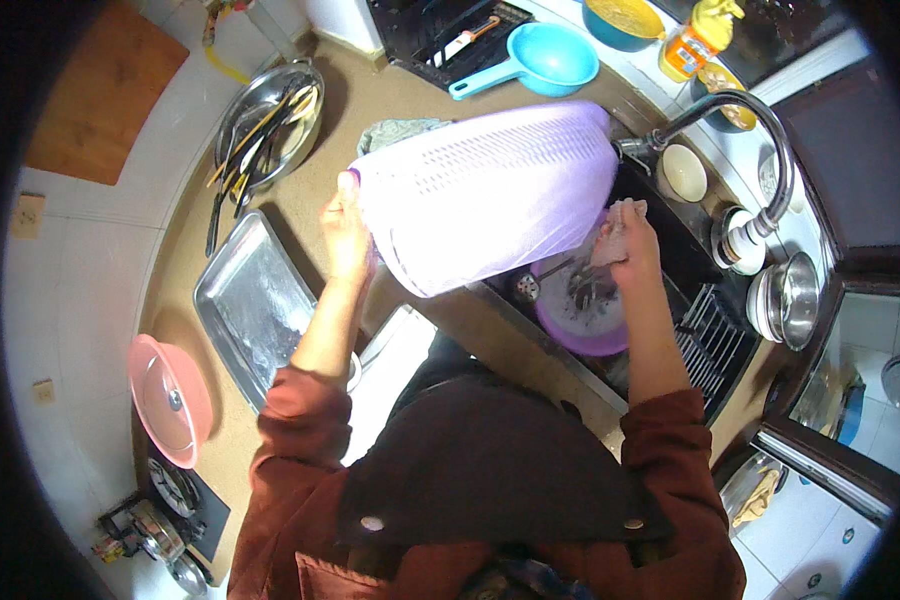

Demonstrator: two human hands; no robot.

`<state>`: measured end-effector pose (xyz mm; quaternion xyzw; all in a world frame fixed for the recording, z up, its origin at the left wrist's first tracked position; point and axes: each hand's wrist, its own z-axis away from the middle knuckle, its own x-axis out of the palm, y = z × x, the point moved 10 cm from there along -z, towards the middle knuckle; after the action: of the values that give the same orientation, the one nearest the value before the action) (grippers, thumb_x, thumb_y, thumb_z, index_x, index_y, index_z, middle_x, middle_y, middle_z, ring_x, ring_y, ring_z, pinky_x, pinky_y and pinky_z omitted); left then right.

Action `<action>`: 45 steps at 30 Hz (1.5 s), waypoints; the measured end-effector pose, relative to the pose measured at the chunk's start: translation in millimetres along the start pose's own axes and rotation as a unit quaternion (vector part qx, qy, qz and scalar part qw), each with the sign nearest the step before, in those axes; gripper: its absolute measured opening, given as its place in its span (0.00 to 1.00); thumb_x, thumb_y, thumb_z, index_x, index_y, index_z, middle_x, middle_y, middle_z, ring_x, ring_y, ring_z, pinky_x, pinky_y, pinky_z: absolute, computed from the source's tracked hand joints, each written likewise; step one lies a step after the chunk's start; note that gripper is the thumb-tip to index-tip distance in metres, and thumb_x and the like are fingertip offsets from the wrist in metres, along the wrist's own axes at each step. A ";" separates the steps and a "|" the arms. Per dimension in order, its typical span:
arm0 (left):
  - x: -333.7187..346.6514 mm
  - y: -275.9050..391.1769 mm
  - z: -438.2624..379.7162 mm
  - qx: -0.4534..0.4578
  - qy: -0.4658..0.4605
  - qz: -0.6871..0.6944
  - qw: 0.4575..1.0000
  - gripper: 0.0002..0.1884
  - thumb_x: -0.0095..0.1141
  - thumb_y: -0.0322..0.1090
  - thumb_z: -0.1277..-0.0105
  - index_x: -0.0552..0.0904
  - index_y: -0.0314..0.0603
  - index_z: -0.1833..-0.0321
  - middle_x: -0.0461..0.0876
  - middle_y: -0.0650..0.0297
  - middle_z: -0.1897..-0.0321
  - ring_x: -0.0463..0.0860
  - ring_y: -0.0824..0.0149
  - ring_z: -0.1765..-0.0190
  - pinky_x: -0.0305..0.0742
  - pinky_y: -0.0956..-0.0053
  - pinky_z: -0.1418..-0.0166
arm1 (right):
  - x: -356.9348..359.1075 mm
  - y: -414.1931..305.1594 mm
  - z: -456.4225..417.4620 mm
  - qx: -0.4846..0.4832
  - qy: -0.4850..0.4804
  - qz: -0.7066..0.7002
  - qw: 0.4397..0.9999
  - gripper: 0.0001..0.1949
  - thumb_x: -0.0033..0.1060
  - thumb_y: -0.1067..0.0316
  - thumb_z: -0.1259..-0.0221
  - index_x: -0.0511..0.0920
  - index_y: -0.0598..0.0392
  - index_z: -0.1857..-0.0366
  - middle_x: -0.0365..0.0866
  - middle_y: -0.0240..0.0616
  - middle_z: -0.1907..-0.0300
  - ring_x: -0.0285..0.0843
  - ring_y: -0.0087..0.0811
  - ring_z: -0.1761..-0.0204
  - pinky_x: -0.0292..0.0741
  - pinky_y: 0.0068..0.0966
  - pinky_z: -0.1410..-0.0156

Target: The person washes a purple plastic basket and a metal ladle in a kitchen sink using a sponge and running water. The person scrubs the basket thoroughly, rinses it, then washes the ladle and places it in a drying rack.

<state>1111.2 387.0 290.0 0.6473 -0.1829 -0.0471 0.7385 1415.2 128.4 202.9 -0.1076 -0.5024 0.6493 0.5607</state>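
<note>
A pale purple plastic basket (pixel 487 202) with rows of slots is tilted above the counter and sink, its sunlit side washed out by glare. My left hand (pixel 345 232) grips its left rim. In my right hand (pixel 636 244) is a bunched pinkish cloth (pixel 610 240), close to the basket's right end; whether the cloth touches it I cannot tell. Below, in the dark sink (pixel 637 172), sits a purple basin (pixel 596 346) of cloudy, sudsy water with utensils in it. A slotted metal utensil head (pixel 527 287) sticks out over the basin's left side.
A curved faucet (pixel 776 135) arches over the sink's right side. A metal tray (pixel 251 300), a pink basin (pixel 172 405) and a steel bowl of utensils (pixel 311 142) occupy the left counter. A blue ladle-shaped strainer (pixel 555 60) lies behind. Stacked bowls (pixel 795 300) stand at right.
</note>
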 end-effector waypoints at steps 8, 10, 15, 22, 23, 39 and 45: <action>119.7 117.5 95.4 0.407 -0.307 -0.283 0.812 0.15 0.57 0.40 0.43 0.76 0.40 0.83 0.69 0.63 0.89 0.73 0.69 0.84 0.64 0.78 0.79 | 7.9 -14.6 46.9 0.151 0.002 -0.031 0.988 0.20 0.61 0.46 0.49 0.74 0.54 0.67 0.75 0.34 0.71 0.72 0.30 0.70 0.71 0.31 0.66; 120.6 111.7 94.5 0.400 -0.320 -0.308 0.802 0.14 0.57 0.40 0.42 0.77 0.39 0.80 0.69 0.63 0.89 0.72 0.70 0.84 0.64 0.78 0.79 | -0.8 -0.3 35.6 0.174 -0.001 -0.005 0.985 0.19 0.63 0.46 0.51 0.74 0.50 0.69 0.74 0.32 0.73 0.72 0.31 0.72 0.68 0.28 0.70; 127.1 84.2 86.0 0.194 -0.349 -0.326 0.857 0.15 0.54 0.41 0.38 0.77 0.36 0.75 0.68 0.66 0.88 0.64 0.78 0.83 0.62 0.79 0.79 | 5.2 -9.4 18.5 0.089 -0.042 -0.005 0.995 0.15 0.60 0.50 0.47 0.73 0.50 0.68 0.74 0.30 0.74 0.71 0.28 0.72 0.68 0.28 0.68; 147.8 73.4 88.9 0.188 -0.206 -0.332 0.901 0.16 0.55 0.40 0.39 0.76 0.35 0.79 0.66 0.66 0.91 0.64 0.78 0.83 0.63 0.79 0.79 | 107.3 -85.3 139.4 -0.502 -0.048 0.218 0.836 0.11 0.58 0.67 0.49 0.71 0.61 0.66 0.73 0.40 0.60 0.70 0.38 0.59 0.67 0.33 0.52; 156.0 81.3 94.4 0.226 -0.204 -0.340 0.890 0.16 0.56 0.40 0.40 0.75 0.35 0.80 0.66 0.64 0.91 0.64 0.77 0.84 0.63 0.78 0.79 | 138.2 -98.0 179.0 -0.593 -0.041 0.350 0.724 0.10 0.57 0.70 0.50 0.70 0.61 0.66 0.72 0.44 0.58 0.68 0.41 0.54 0.66 0.33 0.48; 182.0 121.4 133.0 0.368 -0.265 -0.339 0.824 0.21 0.60 0.39 0.49 0.65 0.40 0.92 0.60 0.67 0.94 0.62 0.75 0.88 0.56 0.77 0.83 | 68.7 -137.1 140.9 -0.539 0.029 0.377 0.752 0.12 0.59 0.69 0.52 0.70 0.57 0.64 0.74 0.47 0.63 0.72 0.47 0.58 0.68 0.37 0.50; 109.0 117.6 89.0 0.244 -0.199 -0.211 0.925 0.15 0.57 0.40 0.42 0.79 0.32 0.77 0.74 0.70 0.84 0.68 0.79 0.80 0.64 0.83 0.74 | -5.5 -93.8 59.2 -0.190 -0.111 -0.051 0.974 0.10 0.46 0.60 0.35 0.72 0.56 0.63 0.71 0.27 0.69 0.67 0.17 0.67 0.67 0.16 0.60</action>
<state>1163.3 288.6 435.7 0.8083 -0.1907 -0.2839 0.4793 1433.6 79.8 301.0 -0.1136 -0.6804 0.5204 0.5033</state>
